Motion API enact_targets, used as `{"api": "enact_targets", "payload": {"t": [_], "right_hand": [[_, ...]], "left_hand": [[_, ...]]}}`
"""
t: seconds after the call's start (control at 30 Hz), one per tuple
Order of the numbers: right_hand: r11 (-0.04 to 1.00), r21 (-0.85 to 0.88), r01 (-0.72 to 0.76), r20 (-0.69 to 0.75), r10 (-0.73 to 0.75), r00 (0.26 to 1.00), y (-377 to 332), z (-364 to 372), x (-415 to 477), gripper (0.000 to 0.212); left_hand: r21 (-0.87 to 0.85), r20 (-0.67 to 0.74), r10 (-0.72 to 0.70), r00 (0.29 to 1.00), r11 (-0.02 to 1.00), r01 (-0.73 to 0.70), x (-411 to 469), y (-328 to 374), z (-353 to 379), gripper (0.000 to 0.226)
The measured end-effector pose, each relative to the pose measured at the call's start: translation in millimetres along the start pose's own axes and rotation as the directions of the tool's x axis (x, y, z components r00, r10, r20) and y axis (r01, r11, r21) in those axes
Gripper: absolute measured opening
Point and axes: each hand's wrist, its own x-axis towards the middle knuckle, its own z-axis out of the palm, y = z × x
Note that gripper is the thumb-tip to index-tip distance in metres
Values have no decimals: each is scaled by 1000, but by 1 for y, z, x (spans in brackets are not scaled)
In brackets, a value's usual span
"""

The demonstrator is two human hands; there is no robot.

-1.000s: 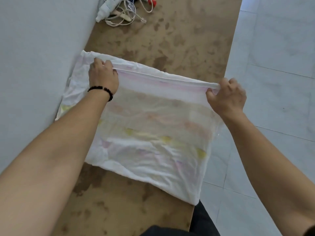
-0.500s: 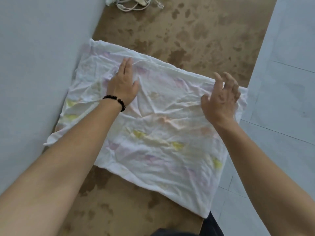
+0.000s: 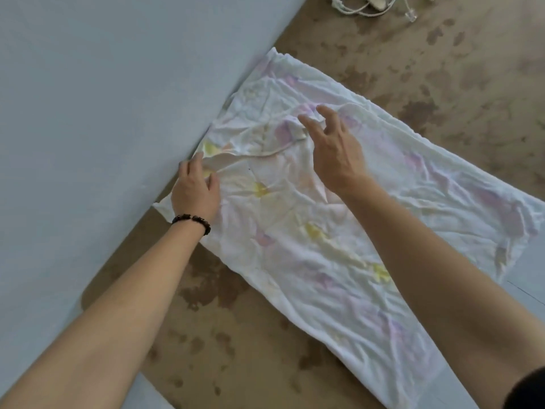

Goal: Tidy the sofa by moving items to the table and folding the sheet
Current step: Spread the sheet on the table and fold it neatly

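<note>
The white sheet with faint pink and yellow print lies folded into a long crumpled strip on a brown mottled surface. Its far-left part runs along a grey-blue upright panel. My left hand, with a dark bead bracelet at the wrist, pinches the sheet's edge beside that panel. A raised ridge of cloth runs from there to my right hand. That hand hovers over the ridge with thumb and fingers spread, its fingertips at the cloth.
White cables and a power strip lie at the far end of the brown surface. Pale tiled floor shows at the right, where the sheet's end hangs over the edge. A dark sleeve fills the bottom right corner.
Both hands let go of the far fold and the sheet settled flat. They then moved left to the end by the panel, where the left hand took hold of the edge. The view turned.
</note>
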Motion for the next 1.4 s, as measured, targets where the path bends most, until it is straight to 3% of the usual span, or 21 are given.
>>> {"api": "enact_targets", "payload": {"t": [0.1, 0.23, 0.3, 0.37, 0.43, 0.5, 0.57, 0.6, 0.63, 0.7, 0.77, 0.8, 0.87, 0.93, 1.0, 1.07, 1.23, 1.3, 1.4], "right_hand": [[997, -51, 53, 13, -53, 999, 0, 6, 21, 52], [996, -62, 60, 50, -57, 997, -3, 4, 42, 26], [999, 28, -35, 51, 33, 998, -11, 2, 54, 27], [957, 188, -219, 62, 210, 976, -20, -5, 69, 30], [789, 433, -437, 158, 410, 898, -27, -12, 90, 32], [496, 656, -569, 305, 516, 801, -36, -17, 111, 25], [259, 810, -527, 325, 550, 770, -40, -14, 128, 20], [210, 856, -473, 299, 546, 783, -40, -10, 135, 39], [251, 867, -430, 247, 534, 809, -40, -5, 137, 57], [574, 759, -308, 51, 419, 907, -43, 6, 131, 71], [875, 479, -66, -156, 159, 975, -44, 21, 116, 62], [946, 316, 66, -226, 8, 974, -43, 29, 109, 54], [955, 60, 290, -229, -269, 935, -41, 45, 97, 38], [939, -44, 341, -84, -344, 935, -40, 53, 96, 34], [970, -119, 210, -2, -212, 977, -38, 57, 110, 42], [984, -178, 26, -35, -33, 999, -41, 58, 131, 55], [944, -122, -306, -204, 278, 939, -64, 44, 137, 74], [964, -166, -208, -237, 165, 957, -73, 49, 113, 69], [980, -193, 54, 47, -45, 998, -69, 65, 98, 62]], "left_hand": [[-41, 49, -84, 995, 995, 86, 23, -3, 1, 48], [-73, -11, -164, 986, 984, 163, 46, 2, 1, 26], [-164, -72, -239, 968, 960, 225, 58, 3, 1, 22], [-275, -108, -287, 952, 929, 248, 68, 6, 3, 22], [-359, -145, -289, 946, 907, 221, 76, 9, 6, 23], [-388, -160, -263, 951, 903, 184, 77, 15, 9, 23], [-386, -119, -185, 975, 914, 126, 69, 20, 13, 35], [-350, -90, -118, 989, 933, 79, 62, 20, 16, 44], [-284, -71, -30, 997, 959, 9, 54, 17, 23, 51], [-79, -45, 145, 988, 986, -148, 38, 5, 37, 53], [52, -35, 220, 975, 974, -218, 31, -8, 49, 51], [78, -37, 226, 973, 972, -223, 30, -11, 52, 51], [119, -40, 226, 973, 968, -220, 32, -13, 55, 52], [139, -43, 227, 973, 966, -219, 34, -11, 55, 54], [150, -37, 222, 974, 965, -214, 34, -12, 54, 56], [160, -25, 213, 977, 965, -206, 34, -12, 55, 57], [175, -9, 209, 978, 963, -204, 32, -10, 54, 60], [181, 17, 198, 980, 963, -198, 33, -10, 53, 62], [183, 23, 196, 980, 963, -197, 33, -9, 54, 65]]}}
